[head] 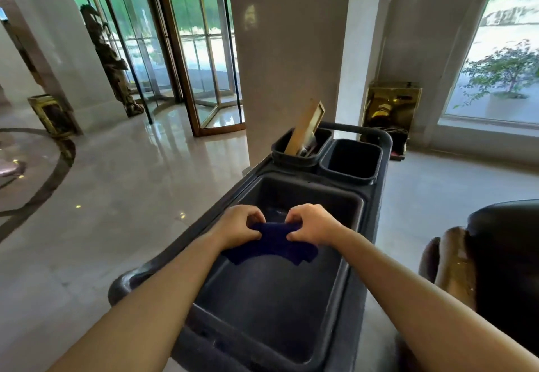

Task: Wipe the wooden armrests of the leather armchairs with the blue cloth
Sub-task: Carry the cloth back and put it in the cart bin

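Note:
Both hands hold a dark blue cloth (pixel 272 245) over the large bin of a black cleaning cart (pixel 354 261). My left hand (pixel 239 227) pinches the cloth's left top edge and my right hand (pixel 310 226) pinches its right top edge. The cloth hangs bunched between them. At the right edge stands a dark leather armchair (pixel 507 252) with a carved wooden armrest (pixel 455 263) facing the cart.
Two small black bins (pixel 351 161) sit at the cart's far end; the left one holds a wooden-handled tool (pixel 304 129). Behind the cart rises a beige pillar (pixel 288 51). A revolving glass door, a dark statue and a gold bin (pixel 52 115) stand across the polished floor at left.

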Demonstrator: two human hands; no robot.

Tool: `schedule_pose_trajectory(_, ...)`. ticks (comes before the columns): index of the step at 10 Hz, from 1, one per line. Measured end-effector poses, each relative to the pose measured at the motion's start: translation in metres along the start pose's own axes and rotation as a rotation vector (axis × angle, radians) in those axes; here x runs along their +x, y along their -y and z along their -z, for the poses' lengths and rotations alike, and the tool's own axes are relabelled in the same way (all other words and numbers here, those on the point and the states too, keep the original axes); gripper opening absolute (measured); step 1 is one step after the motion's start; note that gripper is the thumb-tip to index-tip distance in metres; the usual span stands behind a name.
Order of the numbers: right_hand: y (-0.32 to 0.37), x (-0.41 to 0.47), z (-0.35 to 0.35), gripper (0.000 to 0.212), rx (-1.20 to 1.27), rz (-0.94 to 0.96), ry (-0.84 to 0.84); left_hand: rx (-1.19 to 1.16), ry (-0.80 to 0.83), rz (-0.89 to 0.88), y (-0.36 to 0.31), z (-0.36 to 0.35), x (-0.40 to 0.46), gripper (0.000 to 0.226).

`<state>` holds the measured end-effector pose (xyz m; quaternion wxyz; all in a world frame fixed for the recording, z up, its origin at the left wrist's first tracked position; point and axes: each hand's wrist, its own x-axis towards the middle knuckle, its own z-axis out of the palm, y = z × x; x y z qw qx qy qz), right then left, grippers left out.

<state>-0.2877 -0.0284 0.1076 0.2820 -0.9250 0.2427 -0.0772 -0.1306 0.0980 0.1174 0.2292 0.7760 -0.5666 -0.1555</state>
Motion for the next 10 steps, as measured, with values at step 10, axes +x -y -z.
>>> schedule_pose_trajectory(10, -0.055, 0.021, -0.169, 0.036, 0.219, -0.749, 0.023, -0.198, 0.643, -0.011, 0.160, -0.120, 0.088, 0.034)
